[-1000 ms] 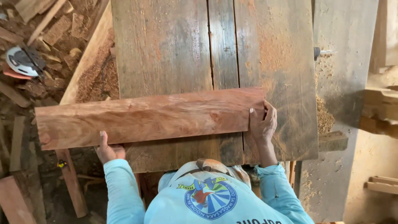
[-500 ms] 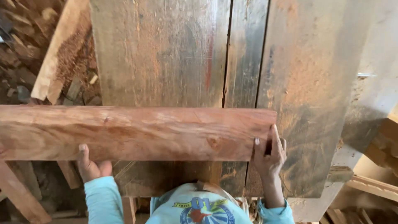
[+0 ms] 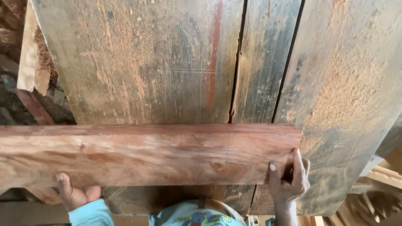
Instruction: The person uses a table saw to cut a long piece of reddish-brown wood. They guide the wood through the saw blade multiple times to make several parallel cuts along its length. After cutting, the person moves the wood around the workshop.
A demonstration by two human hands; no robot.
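Two hands, left hand (image 3: 75, 194) and right hand (image 3: 289, 180), grip reddish plank (image 3: 146, 155).

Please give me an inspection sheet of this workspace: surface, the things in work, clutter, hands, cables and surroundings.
Surface: bench of worn grey planks with gaps between them, dusted with sawdust.
Job's things: reddish board lying crosswise on the bench, its left end out of frame.
Clutter: nothing seen on the bench besides sawdust.
Hands: left hand grips the board's near edge; right hand holds its right end corner.
Cables: nothing seen.
Surroundings: pale offcut and wood scraps at the left; light timber at lower right.
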